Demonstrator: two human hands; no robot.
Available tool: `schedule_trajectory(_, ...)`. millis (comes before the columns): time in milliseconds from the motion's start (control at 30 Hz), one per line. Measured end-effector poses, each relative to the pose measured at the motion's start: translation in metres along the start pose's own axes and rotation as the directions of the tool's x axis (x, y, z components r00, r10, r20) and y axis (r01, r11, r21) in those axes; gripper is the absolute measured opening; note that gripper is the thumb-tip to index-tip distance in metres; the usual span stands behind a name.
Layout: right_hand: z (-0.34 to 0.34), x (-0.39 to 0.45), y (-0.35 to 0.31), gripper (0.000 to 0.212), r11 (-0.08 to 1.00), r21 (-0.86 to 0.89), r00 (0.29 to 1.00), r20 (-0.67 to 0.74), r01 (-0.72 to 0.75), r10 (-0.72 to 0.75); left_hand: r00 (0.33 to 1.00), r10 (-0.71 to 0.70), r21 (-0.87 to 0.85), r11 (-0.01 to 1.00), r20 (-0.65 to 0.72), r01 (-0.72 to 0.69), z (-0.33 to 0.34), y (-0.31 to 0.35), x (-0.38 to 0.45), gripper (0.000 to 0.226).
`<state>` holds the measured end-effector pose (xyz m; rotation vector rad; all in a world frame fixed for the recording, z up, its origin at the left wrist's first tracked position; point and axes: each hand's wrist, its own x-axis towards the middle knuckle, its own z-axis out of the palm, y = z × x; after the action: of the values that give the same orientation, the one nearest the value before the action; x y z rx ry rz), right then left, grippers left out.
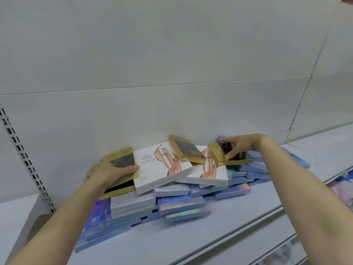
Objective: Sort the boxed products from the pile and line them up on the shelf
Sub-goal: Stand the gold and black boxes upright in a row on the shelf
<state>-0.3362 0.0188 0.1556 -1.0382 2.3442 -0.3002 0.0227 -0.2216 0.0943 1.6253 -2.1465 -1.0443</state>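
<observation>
A pile of flat boxes lies on the white shelf (191, 238) against the back wall. Two white boxes with a rose-gold picture, one (162, 167) overlapping the other (210, 173), top the pile. A gold-edged black box (188, 152) leans on them. My left hand (108, 171) grips a gold-and-black box (122, 161) at the pile's left end, thumb on top. My right hand (240, 145) holds another gold-and-black box (229, 155) at the right end, fingers over its far edge. Several blue holographic boxes (181, 204) lie underneath.
A slotted upright (24, 155) runs up the wall at the left, with a white divider (21, 217) below it. The shelf's front lip (254, 226) runs diagonally to the right. More packaged goods (342, 186) show on a lower shelf at the right edge.
</observation>
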Motion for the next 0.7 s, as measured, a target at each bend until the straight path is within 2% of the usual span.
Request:
schedule_trajectory(67, 0.0, 0.007, 0.003, 0.062, 0.998, -0.068, 1.0, -0.03, -0.007, 0.005, 0.994, 0.035, 0.06, 0.998, -0.102, -0.029, 0.003, 0.009, -0.01, 0.131)
schedule_trajectory(200, 0.005, 0.01, 0.013, 0.05, 1.0, -0.026, 0.99, -0.144, 0.003, -0.007, 0.988, 0.106, -0.182, 0.975, -0.112, -0.126, 0.008, 0.014, -0.013, 0.109)
schedule_trajectory(333, 0.01, 0.007, 0.023, 0.053, 0.996, 0.086, 0.971, -0.24, 0.03, -0.008, 0.985, 0.137, -0.432, 0.886, -0.102, -0.168, 0.012, 0.004, -0.007, 0.065)
schedule_trajectory(400, 0.01, 0.002, 0.03, 0.045, 0.974, 0.213, 0.945, -0.326, 0.078, -0.004, 0.984, 0.139, -0.566, 0.805, -0.111, -0.177, 0.013, 0.0, -0.005, 0.037)
schedule_trajectory(433, 0.009, -0.003, 0.033, 0.039, 0.946, 0.3, 0.926, -0.379, 0.123, -0.001, 0.984, 0.136, -0.624, 0.761, -0.115, -0.178, 0.012, -0.002, -0.004, 0.031)
schedule_trajectory(567, 0.012, -0.033, 0.034, 0.022, 0.762, 0.575, 0.833, -0.546, 0.298, 0.087, 0.983, 0.139, -0.825, 0.537, -0.118, -0.175, 0.002, -0.004, -0.015, 0.046)
schedule_trajectory(633, 0.018, -0.048, 0.022, 0.022, 0.677, 0.63, 0.793, -0.599, 0.382, 0.11, 0.978, 0.155, -0.852, 0.485, -0.14, -0.199, -0.006, -0.007, -0.023, 0.053)
schedule_trajectory(700, 0.03, -0.062, 0.002, 0.024, 0.619, 0.646, 0.761, -0.638, 0.446, 0.118, 0.964, 0.195, -0.84, 0.478, -0.181, -0.255, -0.013, -0.01, -0.032, 0.058)
